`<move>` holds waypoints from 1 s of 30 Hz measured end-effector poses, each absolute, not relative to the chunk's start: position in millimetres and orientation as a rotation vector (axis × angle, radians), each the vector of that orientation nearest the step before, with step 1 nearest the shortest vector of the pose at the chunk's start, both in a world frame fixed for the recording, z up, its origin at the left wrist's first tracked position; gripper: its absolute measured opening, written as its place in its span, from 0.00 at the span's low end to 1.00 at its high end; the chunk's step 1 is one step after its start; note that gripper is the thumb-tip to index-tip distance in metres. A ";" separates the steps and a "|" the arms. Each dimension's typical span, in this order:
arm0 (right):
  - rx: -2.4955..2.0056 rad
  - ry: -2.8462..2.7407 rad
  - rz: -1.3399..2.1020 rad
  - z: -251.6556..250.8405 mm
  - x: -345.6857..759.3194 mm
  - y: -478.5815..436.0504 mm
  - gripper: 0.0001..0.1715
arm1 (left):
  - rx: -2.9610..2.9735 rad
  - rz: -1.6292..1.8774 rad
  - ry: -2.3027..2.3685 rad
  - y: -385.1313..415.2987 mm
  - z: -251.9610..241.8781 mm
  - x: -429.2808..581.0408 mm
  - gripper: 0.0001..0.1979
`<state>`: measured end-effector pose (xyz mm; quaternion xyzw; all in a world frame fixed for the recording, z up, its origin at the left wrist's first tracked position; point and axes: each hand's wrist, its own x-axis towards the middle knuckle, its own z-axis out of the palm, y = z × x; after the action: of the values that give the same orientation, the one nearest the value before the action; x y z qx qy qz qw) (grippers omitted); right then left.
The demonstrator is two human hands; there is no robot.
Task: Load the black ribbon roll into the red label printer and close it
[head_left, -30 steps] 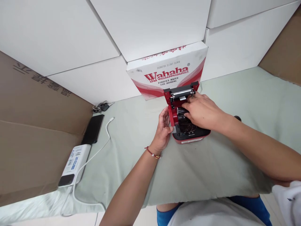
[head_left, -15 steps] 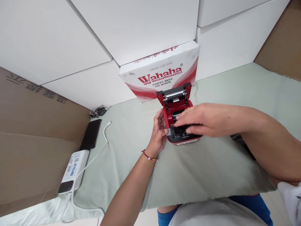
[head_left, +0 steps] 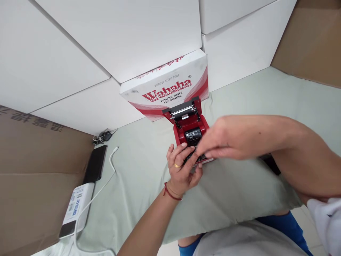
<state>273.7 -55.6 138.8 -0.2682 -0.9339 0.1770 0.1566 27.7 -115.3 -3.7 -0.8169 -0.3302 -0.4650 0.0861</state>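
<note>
A small red and black label printer stands on the cloth with its lid raised, showing a metal bar and rollers. Inside lies a glossy black roll. My left hand reaches over the printer's front left, its fingers on the front part and its thumb by the front edge. Close against it, my right hand comes in from the right with fingertips drawn together over the front of the compartment. Slight blur and the fingers themselves hide what the right fingertips hold.
Behind the printer leans a white and red Wahaha water carton against white boxes. To the left lie keys, a black phone, a white power bank and a white cable, beside a cardboard box.
My left hand has moved from the printer's left side onto its front, with fingers over the compartment. My right hand has drawn its fingertips together near the left fingers. The camera view has shifted.
</note>
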 end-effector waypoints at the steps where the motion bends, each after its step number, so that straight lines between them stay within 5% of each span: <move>1: -0.768 -2.592 0.464 137.7 270.6 -48.4 0.16 | -2.418 -1.371 -0.983 -115.7 -3.3 28.4 0.21; 8: -1.022 -2.391 0.242 107.5 256.2 -11.1 0.35 | -2.334 -1.345 -0.984 -116.2 -8.6 22.5 0.20; 12: -1.148 -2.522 0.275 131.4 258.7 -30.6 0.23 | -2.379 -1.406 -0.982 -114.2 -19.8 18.3 0.27; 20: -1.138 -3.217 0.062 162.4 244.8 -65.7 0.15 | -2.479 -1.692 -1.041 -105.2 -21.3 14.0 0.36; 30: -1.283 -3.133 0.158 156.4 230.5 -70.8 0.11 | -2.548 -2.158 -1.279 -98.5 -20.0 7.0 0.22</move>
<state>230.5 -70.8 156.4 -0.3758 -0.9173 0.0463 -0.1234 7.0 -98.5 -20.0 -0.6959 -0.3492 -0.5894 -0.2155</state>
